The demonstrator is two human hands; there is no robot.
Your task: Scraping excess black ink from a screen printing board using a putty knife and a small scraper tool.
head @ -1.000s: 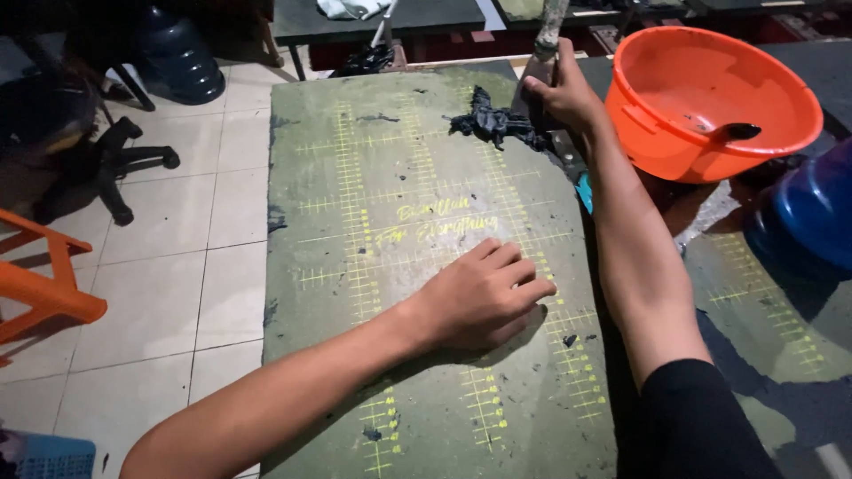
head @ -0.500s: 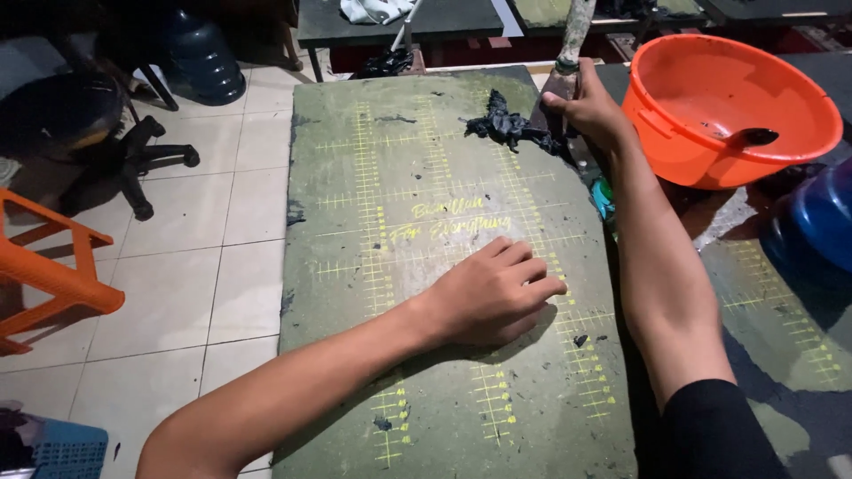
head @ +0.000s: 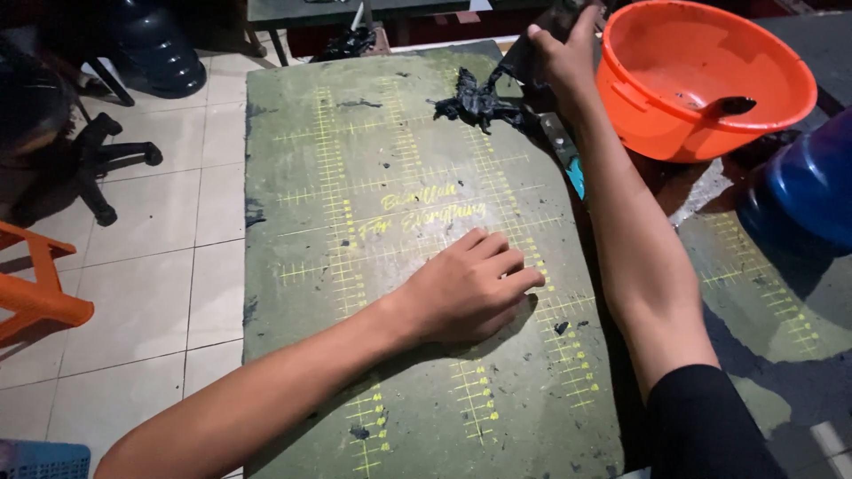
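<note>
My left hand (head: pixel 469 288) lies flat, palm down, on a worn green cutting mat (head: pixel 355 160) with yellow grid lines. My right hand (head: pixel 561 58) is stretched to the mat's far right edge and is closed around a dark flat tool (head: pixel 548 19) whose upper end leaves the picture. A black crumpled scrap (head: pixel 477 100) lies on the mat just left of that hand. An orange plastic basin (head: pixel 701 80) with a dark spoon-like thing (head: pixel 726 107) inside stands right of my right wrist.
A blue rounded container (head: pixel 803 191) sits at the right on a second green mat (head: pixel 763 302). A black swivel-chair base (head: pixel 89 164) and an orange stool (head: pixel 35 284) stand on the tiled floor at left. A dark blue jug (head: pixel 155 49) stands far left.
The view has shifted so the mat and basin sit lower and nearer. My right hand with the tool stays at the far edge; my left hand stays flat on the mat.
</note>
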